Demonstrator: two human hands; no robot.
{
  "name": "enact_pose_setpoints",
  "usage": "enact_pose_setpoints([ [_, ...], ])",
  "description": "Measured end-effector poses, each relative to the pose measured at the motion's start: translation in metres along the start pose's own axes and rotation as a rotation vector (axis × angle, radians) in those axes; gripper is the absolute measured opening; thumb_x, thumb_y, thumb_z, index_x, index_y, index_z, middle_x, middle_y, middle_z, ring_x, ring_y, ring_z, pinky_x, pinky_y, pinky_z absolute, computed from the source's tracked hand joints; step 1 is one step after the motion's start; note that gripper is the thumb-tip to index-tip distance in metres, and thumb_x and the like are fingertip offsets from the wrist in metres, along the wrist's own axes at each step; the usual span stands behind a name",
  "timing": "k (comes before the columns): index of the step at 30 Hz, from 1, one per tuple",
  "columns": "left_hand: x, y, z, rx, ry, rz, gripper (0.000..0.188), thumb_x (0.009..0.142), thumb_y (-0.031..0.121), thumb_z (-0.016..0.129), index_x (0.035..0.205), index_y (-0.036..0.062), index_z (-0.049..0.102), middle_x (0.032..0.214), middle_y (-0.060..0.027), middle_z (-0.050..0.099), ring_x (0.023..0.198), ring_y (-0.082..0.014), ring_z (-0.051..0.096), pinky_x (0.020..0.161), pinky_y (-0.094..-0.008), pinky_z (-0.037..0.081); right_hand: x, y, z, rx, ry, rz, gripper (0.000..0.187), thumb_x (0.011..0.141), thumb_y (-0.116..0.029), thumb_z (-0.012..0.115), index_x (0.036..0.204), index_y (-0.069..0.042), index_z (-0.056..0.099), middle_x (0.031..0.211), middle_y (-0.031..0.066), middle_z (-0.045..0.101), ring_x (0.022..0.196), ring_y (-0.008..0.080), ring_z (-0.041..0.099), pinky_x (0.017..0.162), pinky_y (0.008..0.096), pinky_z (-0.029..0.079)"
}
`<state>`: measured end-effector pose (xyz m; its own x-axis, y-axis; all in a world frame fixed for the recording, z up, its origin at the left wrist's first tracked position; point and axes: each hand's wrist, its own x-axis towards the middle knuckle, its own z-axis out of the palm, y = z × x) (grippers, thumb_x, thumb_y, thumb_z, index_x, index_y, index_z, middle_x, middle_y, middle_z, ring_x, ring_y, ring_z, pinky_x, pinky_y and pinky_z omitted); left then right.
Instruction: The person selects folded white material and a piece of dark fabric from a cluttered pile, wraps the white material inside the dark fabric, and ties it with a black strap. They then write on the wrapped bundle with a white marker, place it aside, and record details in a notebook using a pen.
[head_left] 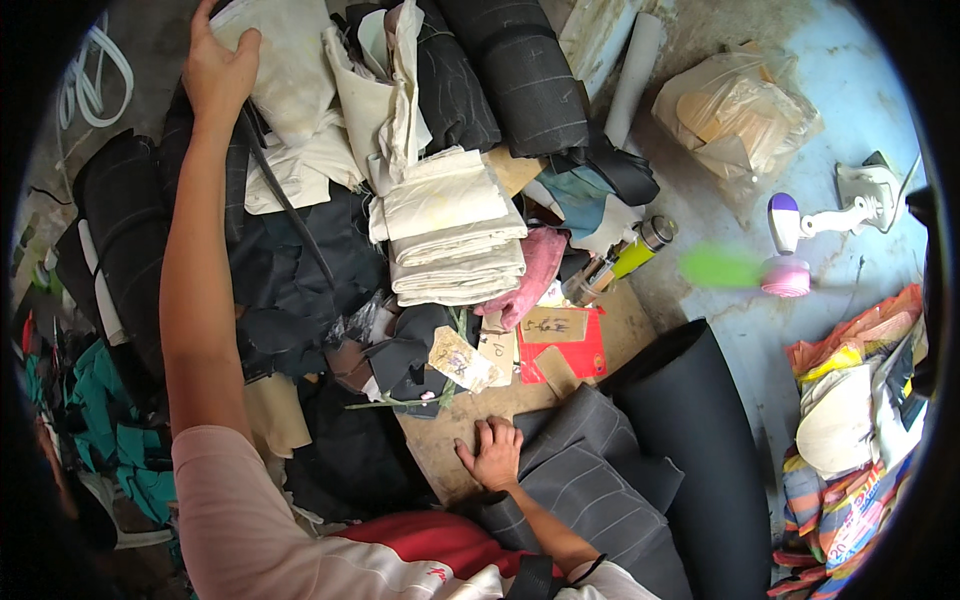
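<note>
My left arm stretches far up on the left. My left hand (222, 75) lies at the edge of a cream cloth (290, 85), thumb and forefinger spread apart; its other fingers are hidden. Flat on the brown board (445, 435) rests my right hand (490, 455), fingers apart and holding nothing. Beside it is dark grey fabric with pale lines (600, 460). Between the hands stands a folded stack of cream cloth (455, 225). Paper tags (465, 360) and a red card (590, 345) lie below the stack.
Dark fabric rolls (520, 75) stand at the back. A black roll (700, 430) curves along the right. Farther right are a small fan (785, 275) with blurred green blades, a plastic bag (740, 115) and a colourful sack (850, 500). A yellow-green bottle (640, 248) lies near the stack.
</note>
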<state>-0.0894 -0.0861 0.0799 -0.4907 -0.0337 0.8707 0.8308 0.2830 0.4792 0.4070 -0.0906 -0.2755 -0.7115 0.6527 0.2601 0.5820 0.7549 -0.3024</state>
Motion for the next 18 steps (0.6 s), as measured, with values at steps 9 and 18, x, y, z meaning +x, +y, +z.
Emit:
enact_pose_setpoints([
  [9,-0.032,0.044,-0.085,-0.485,0.111,0.139,0.053,0.081,0.0,0.066,0.129,-0.0004,0.044,0.119,-0.0149,0.055,0.104,-0.0189,0.056,0.093,-0.0288,0.043,-0.002,0.001,0.002,-0.011,-0.01,0.008,0.053,0.074,-0.046,0.066,0.109,-0.008,0.056,0.111,0.0132,0.051,0.11,0.0303,0.045,0.094,0.0476,0.031],
  [18,-0.146,0.088,-0.138,-1.291,-0.543,-0.512,0.064,0.078,-0.006,0.054,0.138,0.0003,0.033,0.122,-0.0158,0.054,0.111,-0.0206,0.054,0.099,-0.032,0.041,-0.003,-0.004,-0.006,-0.007,0.025,0.017,0.052,0.077,-0.047,0.064,0.109,-0.006,0.056,0.109,0.0143,0.051,0.108,0.0297,0.046,0.094,0.0432,0.033],
])
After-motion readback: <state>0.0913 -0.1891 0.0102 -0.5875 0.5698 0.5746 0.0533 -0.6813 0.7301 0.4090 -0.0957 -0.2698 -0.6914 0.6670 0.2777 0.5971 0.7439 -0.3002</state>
